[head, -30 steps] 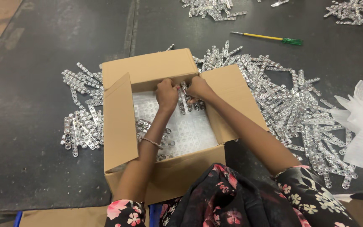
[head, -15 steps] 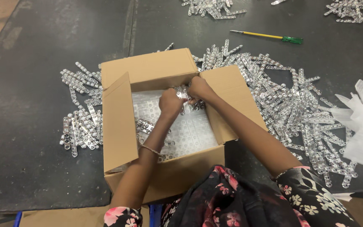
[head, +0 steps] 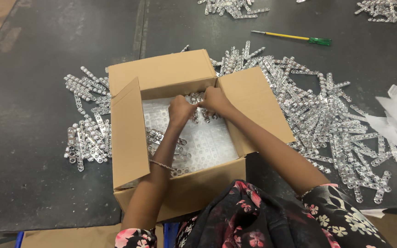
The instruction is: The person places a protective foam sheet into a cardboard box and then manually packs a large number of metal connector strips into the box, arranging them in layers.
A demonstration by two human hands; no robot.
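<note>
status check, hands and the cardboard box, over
Left hand and right hand together inside open brown cardboard box, gripping shiny perforated metal strips. White bubble-wrap liner beneath. Nothing blocking.

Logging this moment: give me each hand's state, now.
Left hand: closed on metal strips inside the cardboard box.
Right hand: closed on the same metal strips.

Shiny perforated metal strips (head: 200, 106) lie bunched at the far wall inside the open cardboard box (head: 129, 138), on its white liner.
</note>
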